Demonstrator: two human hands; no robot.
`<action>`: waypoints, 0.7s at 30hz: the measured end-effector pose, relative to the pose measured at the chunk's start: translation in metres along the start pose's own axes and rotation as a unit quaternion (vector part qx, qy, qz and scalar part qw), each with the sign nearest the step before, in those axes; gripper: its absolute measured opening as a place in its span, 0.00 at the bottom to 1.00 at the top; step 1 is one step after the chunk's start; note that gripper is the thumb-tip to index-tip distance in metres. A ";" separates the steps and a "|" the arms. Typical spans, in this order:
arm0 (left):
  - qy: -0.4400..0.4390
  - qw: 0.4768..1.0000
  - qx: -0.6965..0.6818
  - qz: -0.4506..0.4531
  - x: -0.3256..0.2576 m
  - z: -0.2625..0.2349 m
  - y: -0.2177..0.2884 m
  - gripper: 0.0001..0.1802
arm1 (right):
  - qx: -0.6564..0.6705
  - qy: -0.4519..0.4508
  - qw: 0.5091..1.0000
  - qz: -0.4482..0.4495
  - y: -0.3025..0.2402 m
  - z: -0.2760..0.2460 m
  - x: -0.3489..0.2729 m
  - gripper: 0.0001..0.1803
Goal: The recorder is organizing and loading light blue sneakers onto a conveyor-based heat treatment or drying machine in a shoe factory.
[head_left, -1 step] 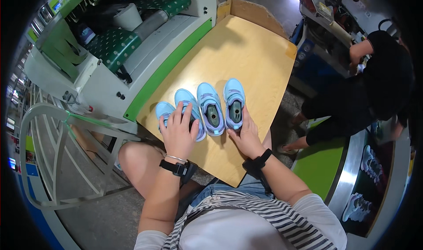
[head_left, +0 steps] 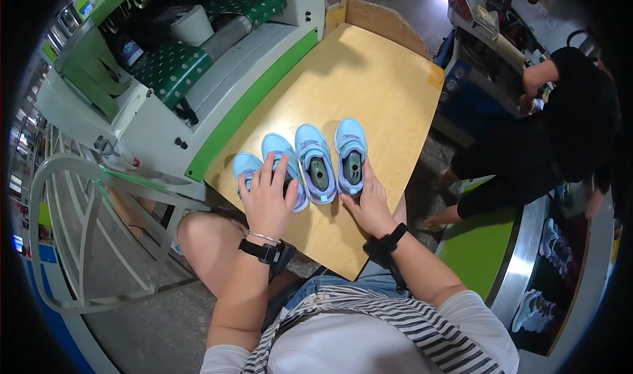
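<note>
Several light-blue and lavender sneakers stand side by side on the wooden tabletop, toes pointing away from me. My left hand (head_left: 267, 192) lies over the two on the left, fingers spread, covering much of the far-left sneaker (head_left: 246, 165) and the sneaker beside it (head_left: 277, 144). Right of it is another sneaker (head_left: 308, 136), untouched, with a dark green last showing in its opening. My right hand (head_left: 370, 206) holds the rightmost sneaker (head_left: 349, 130) at the heel, thumb behind and fingers along its right side. That one also contains a green last.
The sneakers are on a light wooden table (head_left: 369, 77) with a cardboard edge at its far end. A white-and-green machine with a green dotted belt (head_left: 175, 74) adjoins its left side. A metal rail frame (head_left: 46, 229) is at left. A person in black (head_left: 554, 123) works at right, near shoes on a rack (head_left: 535, 308).
My hands and the sneakers keep their places. At the right, the other person's lower hand has shifted slightly.
</note>
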State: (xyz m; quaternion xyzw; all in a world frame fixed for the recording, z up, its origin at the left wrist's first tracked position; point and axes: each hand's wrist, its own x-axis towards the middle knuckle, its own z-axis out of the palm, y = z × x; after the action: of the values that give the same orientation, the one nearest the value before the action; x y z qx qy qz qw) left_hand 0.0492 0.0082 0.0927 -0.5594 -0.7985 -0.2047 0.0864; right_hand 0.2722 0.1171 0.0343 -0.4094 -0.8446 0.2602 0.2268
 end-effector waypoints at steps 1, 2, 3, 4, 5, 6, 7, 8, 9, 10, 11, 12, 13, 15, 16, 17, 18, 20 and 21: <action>0.004 1.000 -0.001 0.002 0.000 0.001 0.000 0.28 | -0.009 -0.003 1.000 0.009 -0.002 -0.002 -0.001 0.57; 0.007 1.000 -0.002 0.005 0.000 0.001 0.000 0.28 | -0.013 0.001 1.000 0.005 -0.001 -0.001 -0.001 0.57; 0.007 1.000 -0.006 0.004 -0.001 0.001 0.000 0.28 | -0.018 0.005 1.000 0.001 0.001 0.000 -0.001 0.57; 0.007 1.000 -0.009 0.003 -0.001 0.000 0.001 0.28 | -0.022 0.009 1.000 -0.004 0.001 0.000 0.000 0.57; 0.008 1.000 -0.012 0.001 -0.001 -0.001 0.001 0.28 | -0.022 0.009 1.000 -0.005 0.000 0.000 0.000 0.57; 0.007 1.000 -0.013 0.000 -0.001 -0.002 0.000 0.28 | -0.022 0.009 1.000 -0.006 -0.001 0.000 0.000 0.57; 0.005 1.000 -0.014 -0.001 -0.002 -0.002 0.001 0.28 | -0.023 0.010 1.000 -0.005 -0.001 0.000 -0.001 0.57; 0.003 1.000 -0.016 -0.002 -0.002 -0.002 0.001 0.28 | -0.023 0.009 1.000 -0.002 -0.001 0.000 -0.001 0.57; 0.004 1.000 -0.016 -0.001 -0.001 -0.001 0.001 0.28 | -0.023 0.009 1.000 0.000 -0.001 0.000 -0.001 0.58; 0.005 1.000 -0.016 -0.001 -0.001 -0.001 0.001 0.28 | -0.022 0.008 1.000 0.002 -0.001 0.000 0.000 0.58; 0.006 1.000 -0.016 -0.001 -0.001 -0.001 0.000 0.28 | -0.024 0.014 1.000 -0.005 -0.001 0.000 -0.001 0.58; 0.004 1.000 -0.017 -0.002 -0.002 -0.001 0.001 0.28 | -0.027 0.020 0.999 -0.013 0.000 0.001 -0.002 0.58; 0.002 1.000 -0.018 -0.001 -0.002 -0.001 0.001 0.28 | -0.030 0.027 0.999 -0.021 0.000 0.002 -0.001 0.58; 0.003 1.000 -0.019 -0.001 -0.001 -0.001 0.001 0.29 | -0.031 0.030 0.999 -0.024 0.001 0.001 -0.001 0.58; 0.004 1.000 -0.019 -0.001 -0.002 -0.001 0.001 0.29 | -0.031 0.030 0.999 -0.025 0.002 0.002 -0.001 0.58; 0.005 1.000 -0.018 -0.001 -0.002 0.000 0.001 0.29 | -0.031 0.031 0.999 -0.025 0.002 0.002 -0.002 0.58; 0.004 1.000 -0.019 -0.001 -0.002 0.000 0.001 0.29 | -0.032 0.032 0.999 -0.025 0.003 0.003 -0.001 0.58; 0.004 1.000 -0.023 -0.003 -0.001 -0.001 0.001 0.28 | -0.033 0.031 0.999 -0.023 0.002 0.002 -0.001 0.58; 0.003 1.000 -0.028 -0.004 -0.001 -0.002 0.001 0.29 | -0.034 0.029 0.999 -0.020 0.000 0.001 -0.001 0.58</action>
State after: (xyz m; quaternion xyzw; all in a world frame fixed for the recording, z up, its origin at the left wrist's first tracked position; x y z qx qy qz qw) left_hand 0.0504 0.0068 0.0942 -0.5578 -0.7946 -0.2289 0.0719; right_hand 0.2717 0.1161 0.0334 -0.4070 -0.8541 0.2148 0.2423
